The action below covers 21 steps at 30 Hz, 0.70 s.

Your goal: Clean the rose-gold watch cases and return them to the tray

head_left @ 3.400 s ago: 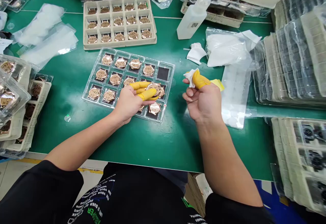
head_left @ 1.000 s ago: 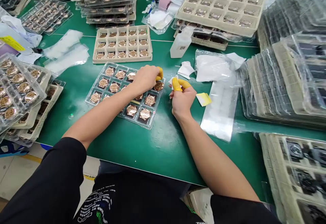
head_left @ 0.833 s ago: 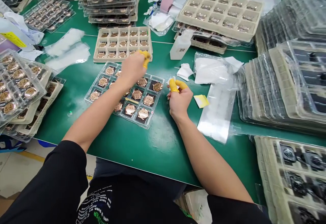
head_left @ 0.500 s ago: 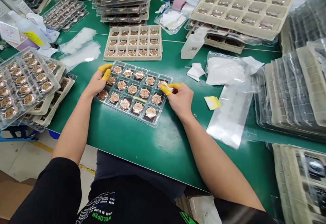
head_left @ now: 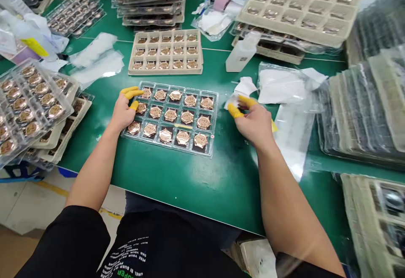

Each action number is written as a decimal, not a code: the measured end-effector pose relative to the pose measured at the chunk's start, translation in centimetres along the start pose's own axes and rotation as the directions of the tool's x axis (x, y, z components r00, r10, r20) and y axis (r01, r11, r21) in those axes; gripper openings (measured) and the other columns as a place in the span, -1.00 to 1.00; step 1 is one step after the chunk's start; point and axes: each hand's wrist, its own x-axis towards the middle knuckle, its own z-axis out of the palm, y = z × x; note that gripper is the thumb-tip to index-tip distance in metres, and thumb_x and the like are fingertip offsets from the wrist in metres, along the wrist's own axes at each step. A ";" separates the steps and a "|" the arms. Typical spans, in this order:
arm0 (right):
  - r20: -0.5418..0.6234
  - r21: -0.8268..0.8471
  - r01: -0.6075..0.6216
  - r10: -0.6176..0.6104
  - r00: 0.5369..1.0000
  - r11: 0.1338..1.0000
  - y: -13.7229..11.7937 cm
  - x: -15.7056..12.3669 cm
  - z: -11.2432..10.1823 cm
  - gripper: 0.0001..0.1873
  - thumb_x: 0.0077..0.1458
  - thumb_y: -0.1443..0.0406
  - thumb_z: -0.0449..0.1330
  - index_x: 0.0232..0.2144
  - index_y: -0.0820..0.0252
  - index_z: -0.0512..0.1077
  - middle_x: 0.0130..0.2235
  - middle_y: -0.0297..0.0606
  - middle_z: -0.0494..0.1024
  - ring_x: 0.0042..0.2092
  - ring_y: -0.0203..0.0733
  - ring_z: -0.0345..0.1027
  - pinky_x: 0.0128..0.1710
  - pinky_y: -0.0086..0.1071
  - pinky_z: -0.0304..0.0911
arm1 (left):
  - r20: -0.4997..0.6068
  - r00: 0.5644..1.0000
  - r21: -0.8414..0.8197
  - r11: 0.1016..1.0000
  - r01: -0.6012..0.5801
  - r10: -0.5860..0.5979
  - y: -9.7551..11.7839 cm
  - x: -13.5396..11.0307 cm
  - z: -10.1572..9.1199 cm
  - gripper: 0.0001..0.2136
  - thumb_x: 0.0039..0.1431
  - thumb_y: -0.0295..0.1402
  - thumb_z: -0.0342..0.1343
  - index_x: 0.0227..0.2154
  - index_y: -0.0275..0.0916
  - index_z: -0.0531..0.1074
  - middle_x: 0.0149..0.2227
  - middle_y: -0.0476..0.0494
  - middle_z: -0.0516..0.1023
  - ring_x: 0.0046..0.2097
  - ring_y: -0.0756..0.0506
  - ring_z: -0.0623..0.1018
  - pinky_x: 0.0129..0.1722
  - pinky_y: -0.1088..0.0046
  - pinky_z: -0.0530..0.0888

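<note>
1. Since half a second ago, the right hand (head_left: 255,122) has swung away from the tray's far right corner, and the tray (head_left: 215,112) sits squarer to the person.
2. The tray lies flat on the table (head_left: 190,176), watches (head_left: 200,140) in all fifteen pockets.
3. I'd worry about a jolt from the left hand (head_left: 122,111): the watches look loose and could knock the pocket walls.
4. The wipe (head_left: 232,102) could pick up grit if dragged across the table, then scratch the shiny metal.
5. Left arm reaches forward, thumb and forefinger apart at the tray's left end; whether they grip it, I can't tell.
6. Right hand angles inward, yellow-covered fingertips pinching the wipe.
</note>
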 end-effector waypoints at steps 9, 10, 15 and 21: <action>-0.158 -0.174 -0.124 0.097 0.983 0.977 -0.9 -1.3 -0.1 -0.59 0.23 0.14 0.18 0.02 0.20 0.57 -0.06 -0.03 0.61 -0.13 0.04 0.42 0.02 -0.01 0.37 | -0.136 0.988 -0.055 0.996 0.071 -0.078 -1.7 3.9 -1.1 -0.71 0.07 -0.48 0.25 -0.12 -0.22 0.68 0.03 -0.19 0.68 0.18 -0.25 0.59 0.34 0.09 0.43; -0.134 -0.182 -0.110 0.086 0.987 0.977 -1.3 -0.8 0.6 -0.56 0.21 0.16 0.20 0.07 0.22 0.54 -0.03 -0.01 0.59 -0.12 0.04 0.42 0.02 -0.03 0.37 | -0.155 0.985 -0.068 0.995 0.070 -0.080 -1.8 4.1 -1.1 -0.70 0.05 -0.50 0.25 -0.13 -0.24 0.68 0.02 -0.19 0.70 0.17 -0.25 0.59 0.33 0.10 0.44; -0.023 -0.267 -0.098 0.096 0.995 0.959 -2.5 1.1 2.3 -0.68 0.18 0.34 0.16 -0.07 0.18 0.60 -0.05 -0.02 0.57 -0.03 0.07 0.42 -0.01 -0.11 0.32 | -0.216 0.967 -0.178 0.979 0.096 -0.134 -1.6 4.8 -0.8 -0.69 -0.01 -0.57 0.27 -0.16 -0.28 0.67 -0.06 -0.13 0.71 0.05 -0.14 0.64 0.21 0.24 0.54; -0.150 0.075 -0.261 0.269 0.951 0.963 -2.2 1.2 1.3 -0.76 0.23 0.23 0.11 -0.23 0.15 0.56 -0.34 -0.21 0.59 -0.28 -0.09 0.41 -0.14 -0.23 0.26 | -0.380 0.780 -0.478 0.827 0.294 -0.497 -0.1 5.3 -1.8 -0.76 0.25 -0.17 0.28 -0.28 -0.28 0.54 -0.49 0.10 0.48 -0.56 0.11 0.38 -0.55 0.53 0.34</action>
